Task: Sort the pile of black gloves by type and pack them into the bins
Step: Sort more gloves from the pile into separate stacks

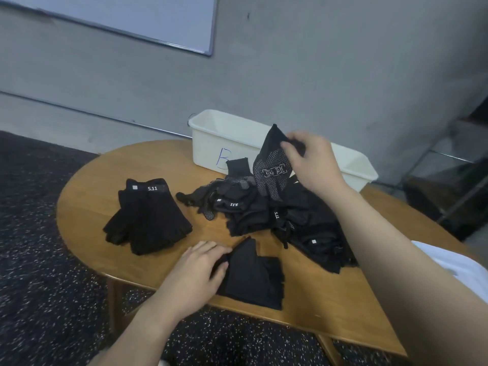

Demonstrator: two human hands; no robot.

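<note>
Sorting is being carried out. At six o'clock, a small stack of plain black gloves [253, 276] is being pressed flat on the wooden table [87, 196] by the left hand [196, 273], fingers relaxed. Farther off, a dotted-grip glove [272, 170] is being pinched by the right hand [314, 162] above the unsorted pile [285, 220]. At nine o'clock, a 5.11 fingerless stack [148, 215] is lying. Next, matching it to a stack or to the white bin marked B [219, 143], at twelve o'clock, is probably being called for.

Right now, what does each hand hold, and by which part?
The right hand pinches a dotted glove near its upper edge. The left hand rests on a flat glove stack, gripping nothing clearly.
</note>
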